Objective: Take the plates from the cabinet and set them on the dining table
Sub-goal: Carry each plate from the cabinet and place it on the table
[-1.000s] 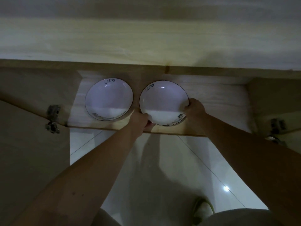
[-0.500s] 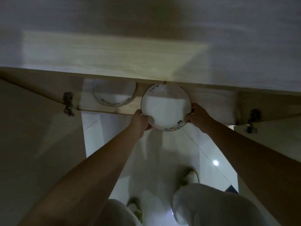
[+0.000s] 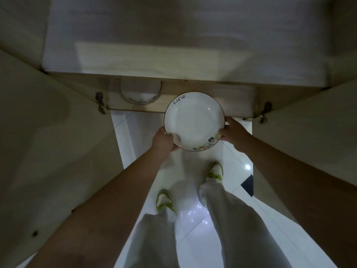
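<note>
A glossy white tiled floor [image 3: 195,235] fills the lower middle of the view and serves as the landmark here. On it stand two shoes with yellow-green trim: the left shoe [image 3: 164,200] nearer the bottom of the view, the right shoe [image 3: 214,172] further up. Pale trouser legs [image 3: 231,219] rise over the tiles and cover the heels of both shoes. A bright light reflection [image 3: 247,167] sits on the tiles right of the right shoe, and a cluster of small glints [image 3: 197,211] lies between the legs. A dark floor patch [image 3: 248,185] shows at the floor's right edge.
</note>
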Tool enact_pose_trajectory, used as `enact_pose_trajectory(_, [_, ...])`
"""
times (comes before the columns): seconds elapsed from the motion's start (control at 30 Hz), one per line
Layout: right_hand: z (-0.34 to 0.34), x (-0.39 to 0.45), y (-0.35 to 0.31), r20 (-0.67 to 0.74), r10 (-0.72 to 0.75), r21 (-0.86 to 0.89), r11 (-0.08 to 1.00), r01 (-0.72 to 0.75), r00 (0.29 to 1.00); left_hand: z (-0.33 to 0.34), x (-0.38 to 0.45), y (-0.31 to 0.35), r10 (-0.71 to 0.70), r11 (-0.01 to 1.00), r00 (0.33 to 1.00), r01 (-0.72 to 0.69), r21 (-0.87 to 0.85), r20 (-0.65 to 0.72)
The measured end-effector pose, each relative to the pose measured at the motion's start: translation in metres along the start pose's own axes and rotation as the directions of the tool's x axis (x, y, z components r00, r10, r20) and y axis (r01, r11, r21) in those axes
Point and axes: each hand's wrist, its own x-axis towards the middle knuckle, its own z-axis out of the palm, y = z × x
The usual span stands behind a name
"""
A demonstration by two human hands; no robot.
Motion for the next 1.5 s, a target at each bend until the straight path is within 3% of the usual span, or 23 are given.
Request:
enact_pose_trajectory(0.27, [-0.01,-0.155,-0.015,-0.084,0.012,-0.055,0.998,-0.017,0.996,-0.029,-0.168,-0.005,-0.037,0.998,0.999,0.037,-0.049,0.0])
enact_pose_trajectory(0.57, [-0.024,-0.348,-0.013,-0.132,-0.001,0.049,0.999,0.007,0.991,-0.08,-0.325,-0.002,0.112,0.988,0.98,-0.129,0.091,0.164])
enact_pose_trajectory(0.77, [-0.034,-0.447,-0.02,-0.018,-0.106,0.133,0.985,0.108,0.994,-0.112,-0.409,-0.002,0.189,0.976,0.957,-0.207,0.063,0.22])
enact_pose_trajectory(0.97, [-0.048,-0.513,-0.019,0.036,-0.18,0.081,0.981,0.176,0.983,-0.122,-0.479,-0.029,0.258,0.958,0.945,-0.277,0.07,0.202])
enact_pose_trajectory(1.27, [-0.091,-0.592,0.006,-0.014,-0.267,0.149,0.952,0.266,0.963,-0.101,-0.557,-0.048,0.341,0.927,0.902,-0.37,0.067,0.265])
enact_pose_trajectory(1.5, [-0.088,-0.618,0.018,-0.077,-0.331,0.179,0.923,0.34,0.94,-0.111,-0.58,-0.051,0.355,0.888,0.874,-0.426,0.171,0.333])
